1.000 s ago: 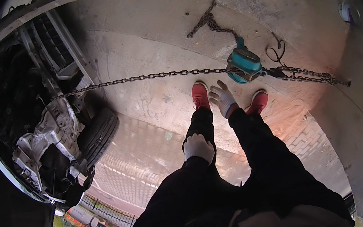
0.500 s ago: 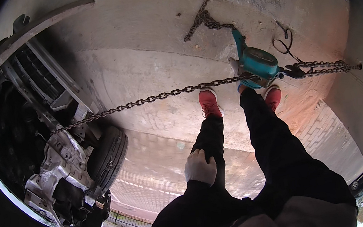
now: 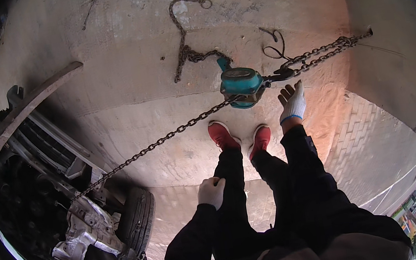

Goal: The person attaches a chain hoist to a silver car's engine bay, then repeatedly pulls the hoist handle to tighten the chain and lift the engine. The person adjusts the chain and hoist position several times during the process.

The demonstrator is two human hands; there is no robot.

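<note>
A teal lever chain hoist (image 3: 241, 84) sits in a taut line. On its right side, a dark hook (image 3: 282, 74) joins a doubled chain (image 3: 327, 51). From its left runs a tight load chain (image 3: 166, 137) to the bent metal front (image 3: 91, 223) of a stripped vehicle. Near the hook, my right hand (image 3: 293, 103), in a pale glove with a blue cuff, is open with its fingers apart and holds nothing. My left hand (image 3: 211, 192), in a white glove, rests on my left knee, its fingertips partly hidden.
A slack chain with a ring (image 3: 182, 38) lies on the concrete beyond the hoist, and a thin black cord (image 3: 275, 48) beside it. The doubled chain ends at a floor hole (image 3: 370, 31). A curved metal bar (image 3: 25, 116) and a tyre (image 3: 138, 219) are at left.
My right hand has come off the hoist and moved right, below the hook. The hoist and chains sit further left as the view has turned. My left hand stays on my knee.
</note>
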